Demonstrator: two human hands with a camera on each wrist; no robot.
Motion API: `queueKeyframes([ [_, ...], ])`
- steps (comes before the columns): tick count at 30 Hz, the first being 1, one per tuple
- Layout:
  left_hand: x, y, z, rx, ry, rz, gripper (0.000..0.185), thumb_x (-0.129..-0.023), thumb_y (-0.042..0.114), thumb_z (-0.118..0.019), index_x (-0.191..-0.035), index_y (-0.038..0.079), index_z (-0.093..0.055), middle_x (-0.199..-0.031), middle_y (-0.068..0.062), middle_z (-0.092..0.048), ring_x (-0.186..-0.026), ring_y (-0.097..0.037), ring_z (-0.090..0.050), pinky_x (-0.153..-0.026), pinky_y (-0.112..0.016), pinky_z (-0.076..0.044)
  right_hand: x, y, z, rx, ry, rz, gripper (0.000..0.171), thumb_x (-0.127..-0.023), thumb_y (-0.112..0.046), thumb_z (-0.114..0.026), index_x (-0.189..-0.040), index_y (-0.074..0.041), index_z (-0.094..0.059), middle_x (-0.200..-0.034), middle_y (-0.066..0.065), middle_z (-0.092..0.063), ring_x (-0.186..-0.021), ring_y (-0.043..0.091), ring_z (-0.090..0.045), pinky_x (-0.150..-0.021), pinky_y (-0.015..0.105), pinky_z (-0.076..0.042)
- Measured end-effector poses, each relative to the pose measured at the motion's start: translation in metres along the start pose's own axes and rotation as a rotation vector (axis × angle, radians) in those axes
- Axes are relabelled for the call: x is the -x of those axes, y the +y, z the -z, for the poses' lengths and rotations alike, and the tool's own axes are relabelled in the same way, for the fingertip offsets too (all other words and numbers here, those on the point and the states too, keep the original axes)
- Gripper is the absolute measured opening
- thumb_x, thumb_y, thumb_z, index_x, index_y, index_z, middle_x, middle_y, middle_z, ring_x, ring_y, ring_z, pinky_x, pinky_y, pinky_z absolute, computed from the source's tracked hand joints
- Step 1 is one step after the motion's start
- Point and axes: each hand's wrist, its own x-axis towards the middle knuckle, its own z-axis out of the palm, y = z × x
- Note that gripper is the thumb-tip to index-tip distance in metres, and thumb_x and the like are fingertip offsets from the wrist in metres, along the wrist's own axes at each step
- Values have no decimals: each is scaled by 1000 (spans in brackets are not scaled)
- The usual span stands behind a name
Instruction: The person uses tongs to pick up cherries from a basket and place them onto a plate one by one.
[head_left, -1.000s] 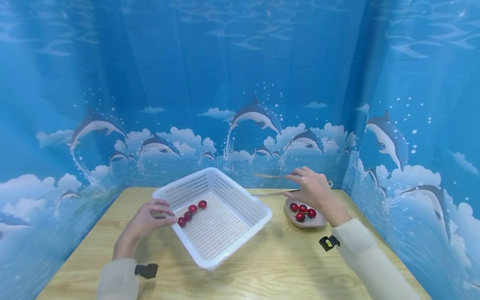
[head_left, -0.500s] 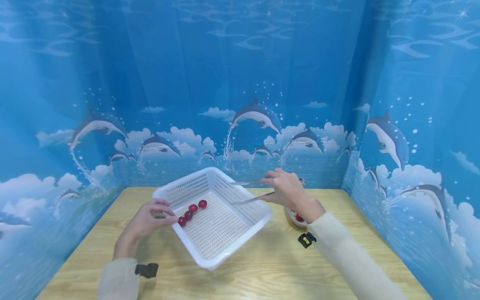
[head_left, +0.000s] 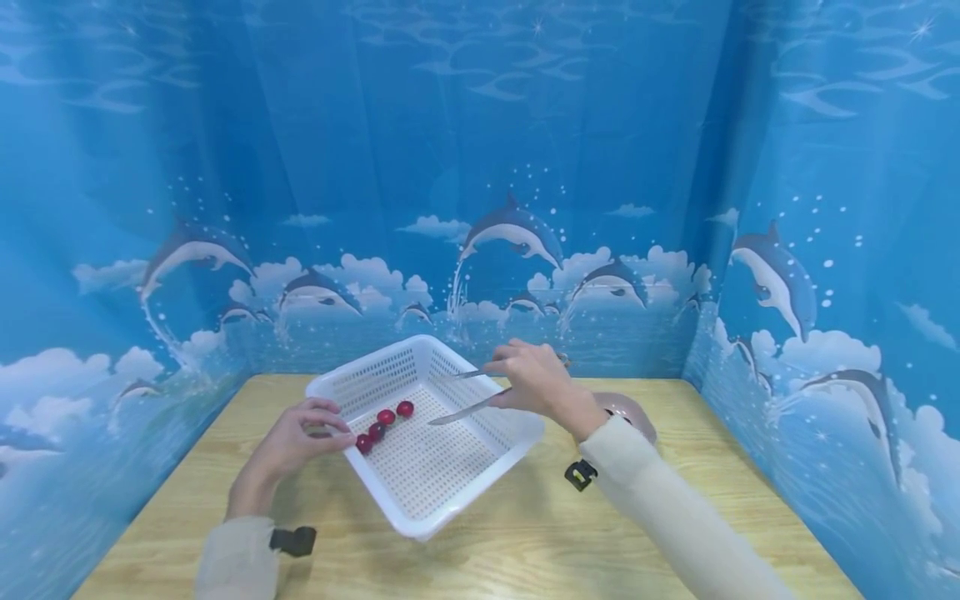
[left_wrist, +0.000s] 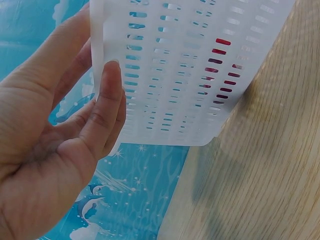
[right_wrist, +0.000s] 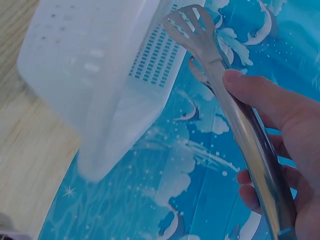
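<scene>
Head view: the left hand [head_left: 303, 435], fingers partly curled, pinches the basket [head_left: 442, 471] near four cherries [head_left: 377, 432] as the right hand [head_left: 536, 381] grips parted tongs [head_left: 467, 411] over it.

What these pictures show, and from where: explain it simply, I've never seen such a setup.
There is no robot here: a person works with two bare hands. The wide picture comes from a camera worn on the head, looking forward and down; the two close ones are taken from the left and right wrists. The left hand holds the rim of a white perforated plastic basket, with four red cherries showing inside. The right hand holds metal tongs, their tips apart over the basket. On the wooden table, a pinkish dish stands partly hidden behind the right sleeve.
</scene>
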Motion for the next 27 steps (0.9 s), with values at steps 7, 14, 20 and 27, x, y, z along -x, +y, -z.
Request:
queueKeyframes([
  [7, 0, -1, -1, -9, 4, -16, 30, -84, 21, -87, -101, -2, -77, -139, -25, -53, -128, -42, -55, -97, -46, -61, -19, -16, -1, -8, -84, 36, 40, -81, -50, -85, -114, -29, -79, -102, -7, -74, -90, 12, -63, -60, 22, -49],
  [14, 0, -1, 0, -23, 2, -10, 31, -84, 23, -86, -102, -2, -77, -139, -24, -53, -128, -44, -53, -96, -47, -61, -41, -29, -2, -20, -181, 65, 41, -82, -49, -85, -117, -29, -78, -107, -6, -75, -93, 12, -64, -64, 23, -50],
  [20, -1, -1, -1, -17, 3, -8, 30, -84, 22, -86, -102, -1, -77, -139, -24, -53, -127, -44, -55, -94, -44, -62, -59, -44, -2, 10, -221, 104, 43, -81, -52, -85, -118, -30, -78, -108, -7, -76, -91, 11, -67, -63, 20, -51],
  [27, -1, -2, 0, -30, 4, -18, 30, -83, 21, -87, -102, 0, -77, -139, -24, -53, -126, -44, -56, -92, -39, -63, -77, -65, -7, 79, -260, 154, 44, -82, -54, -82, -118, -29, -78, -112, -9, -76, -96, 10, -71, -70, 21, -57],
])
